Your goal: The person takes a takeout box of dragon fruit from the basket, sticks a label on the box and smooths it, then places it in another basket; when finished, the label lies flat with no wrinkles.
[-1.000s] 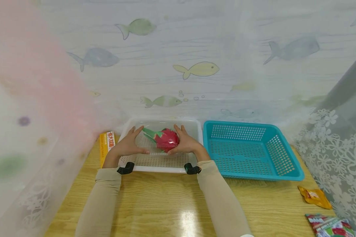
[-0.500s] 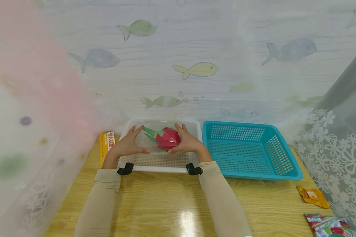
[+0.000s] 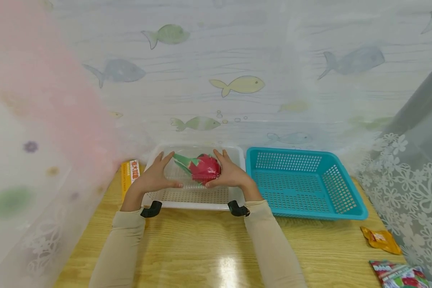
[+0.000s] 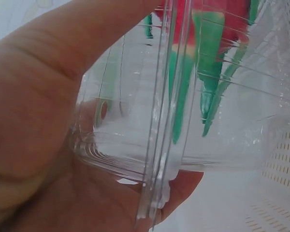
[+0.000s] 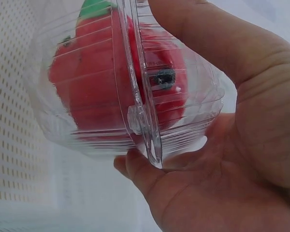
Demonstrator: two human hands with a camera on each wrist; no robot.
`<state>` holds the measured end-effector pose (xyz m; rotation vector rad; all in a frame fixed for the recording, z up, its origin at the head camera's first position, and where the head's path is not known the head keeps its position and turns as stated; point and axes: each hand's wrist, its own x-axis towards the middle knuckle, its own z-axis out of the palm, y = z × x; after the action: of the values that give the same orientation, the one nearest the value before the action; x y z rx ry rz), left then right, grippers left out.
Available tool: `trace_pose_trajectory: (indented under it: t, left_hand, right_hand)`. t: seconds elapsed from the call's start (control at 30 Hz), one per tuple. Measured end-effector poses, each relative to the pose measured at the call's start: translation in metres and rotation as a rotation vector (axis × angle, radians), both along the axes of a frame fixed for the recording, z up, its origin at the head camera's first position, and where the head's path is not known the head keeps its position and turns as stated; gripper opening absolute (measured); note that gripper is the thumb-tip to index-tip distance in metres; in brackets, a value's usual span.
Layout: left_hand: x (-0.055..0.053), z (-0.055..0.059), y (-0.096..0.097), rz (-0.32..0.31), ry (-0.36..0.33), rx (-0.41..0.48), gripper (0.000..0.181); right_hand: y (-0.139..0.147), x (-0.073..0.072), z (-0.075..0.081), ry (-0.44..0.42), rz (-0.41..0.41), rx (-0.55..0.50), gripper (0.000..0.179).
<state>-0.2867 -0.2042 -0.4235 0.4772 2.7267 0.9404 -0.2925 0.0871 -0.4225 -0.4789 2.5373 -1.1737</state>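
A red dragon fruit (image 3: 206,169) with long green leaf tips lies inside a clear plastic clamshell box (image 5: 142,121). Both hands grip this box from opposite ends, over the white basket (image 3: 194,206). The left hand (image 3: 154,176) has its thumb on the near side and its fingers round the far side; in the left wrist view the box's lidded rim (image 4: 157,145) runs between them. At the other end the right hand (image 3: 230,174) clasps the box beside the round end of the fruit, thumb and fingers on opposite faces.
A blue-green plastic basket (image 3: 309,216) stands right of the white one. An orange packet (image 3: 381,240) and a red-and-green packet (image 3: 399,274) lie at the table's right side. A yellow box (image 3: 125,180) is at the left, and a fish-patterned curtain (image 3: 291,52) hangs behind.
The right hand and the dragon fruit have shifted slightly to the right. The left hand stays almost in place, and both hands keep their grip on the clamshell box.
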Motion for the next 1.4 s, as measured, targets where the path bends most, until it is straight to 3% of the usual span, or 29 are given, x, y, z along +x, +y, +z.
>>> trace_pose_trajectory:
  t: [0.4, 0.63, 0.9, 1.4]
  left_hand:
    - [0.012, 0.009, 0.008, 0.004, -0.002, 0.012, 0.118]
    - [0.023, 0.023, 0.010, 0.015, 0.025, -0.026, 0.120]
    - [0.035, 0.034, 0.013, 0.009, 0.016, 0.010, 0.119]
    - [0.047, 0.034, 0.020, 0.009, 0.026, 0.024, 0.118]
  right_hand:
    - [0.007, 0.014, 0.015, 0.025, -0.016, 0.018, 0.126]
    - [0.008, 0.025, 0.028, 0.019, -0.012, -0.006, 0.126]
    - [0.013, 0.041, 0.037, 0.008, -0.012, -0.026, 0.123]
    - [0.018, 0.053, 0.041, 0.027, -0.017, -0.006, 0.122]
